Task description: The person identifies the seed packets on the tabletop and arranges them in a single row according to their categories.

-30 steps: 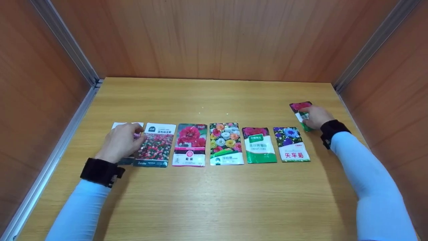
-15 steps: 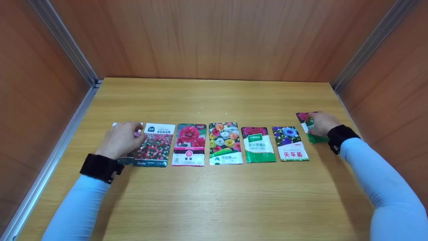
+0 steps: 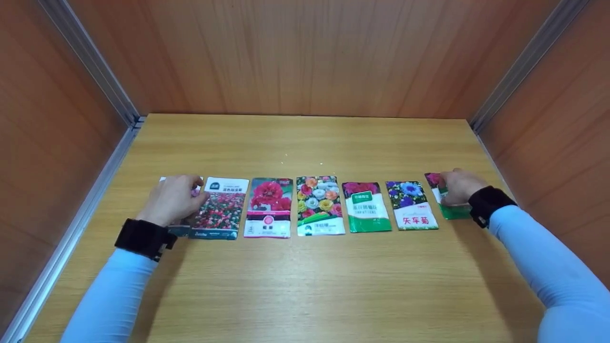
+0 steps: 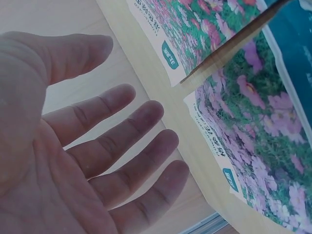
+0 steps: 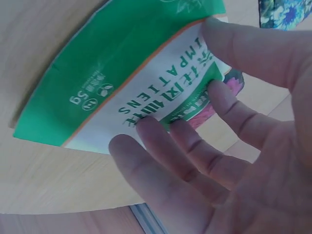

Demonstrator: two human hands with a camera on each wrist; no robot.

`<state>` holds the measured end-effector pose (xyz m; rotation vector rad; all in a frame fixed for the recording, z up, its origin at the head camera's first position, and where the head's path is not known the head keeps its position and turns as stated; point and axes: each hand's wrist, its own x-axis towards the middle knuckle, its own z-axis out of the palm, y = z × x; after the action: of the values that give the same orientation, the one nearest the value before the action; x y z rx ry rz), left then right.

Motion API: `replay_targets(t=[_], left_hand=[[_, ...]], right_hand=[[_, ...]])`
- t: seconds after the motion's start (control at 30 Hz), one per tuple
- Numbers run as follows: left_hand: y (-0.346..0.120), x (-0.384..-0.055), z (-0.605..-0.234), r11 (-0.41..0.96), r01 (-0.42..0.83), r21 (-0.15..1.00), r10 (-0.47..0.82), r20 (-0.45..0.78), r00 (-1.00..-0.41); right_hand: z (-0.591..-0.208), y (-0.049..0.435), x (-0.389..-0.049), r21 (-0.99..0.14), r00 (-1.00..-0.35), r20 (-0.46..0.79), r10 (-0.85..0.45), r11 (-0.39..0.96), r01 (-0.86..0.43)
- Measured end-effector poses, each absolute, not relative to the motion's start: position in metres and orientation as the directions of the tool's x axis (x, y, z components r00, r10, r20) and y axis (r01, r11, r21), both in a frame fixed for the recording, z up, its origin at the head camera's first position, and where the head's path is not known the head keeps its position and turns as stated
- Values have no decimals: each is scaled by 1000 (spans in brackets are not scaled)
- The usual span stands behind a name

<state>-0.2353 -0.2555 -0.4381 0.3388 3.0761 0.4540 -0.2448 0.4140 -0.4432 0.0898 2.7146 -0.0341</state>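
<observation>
My left hand (image 3: 172,199) is over the leftmost pink-flower seed packet (image 4: 253,122), hiding most of it in the head view. Its fingers are spread and relaxed in the left wrist view, holding nothing. A red-flower seed packet (image 3: 223,209) lies just to its right. At the row's right end, my right hand (image 3: 460,186) rests on a green and white impatiens seed packet (image 5: 141,92). Fingertips (image 5: 151,124) press its face, and the thumb touches near one edge. Beside it lies a blue-flower seed packet (image 3: 412,206).
Between the hands, the row includes a pink seed packet (image 3: 268,207), a mixed-flower seed packet (image 3: 320,206) and another impatiens seed packet (image 3: 367,206). Wooden panels (image 3: 305,57) border the table (image 3: 305,286) at the back and both sides.
My right hand has slid the impatiens packet toward me and slightly right, from behind the row to beside the blue-flower packet. The left hand has stayed in place.
</observation>
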Motion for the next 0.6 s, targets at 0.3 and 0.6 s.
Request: replay_targets(t=[0.3,0.6], left_hand=[[-256,-237,-438,940,186,286,193,4,-981],[-257,-240,-436,937,238,257,231,58,-971]], right_hand=[[-441,410,-233,12,-907,-420,43,999,42],[-440,406,-226,42,-911,-411,26,999,9]])
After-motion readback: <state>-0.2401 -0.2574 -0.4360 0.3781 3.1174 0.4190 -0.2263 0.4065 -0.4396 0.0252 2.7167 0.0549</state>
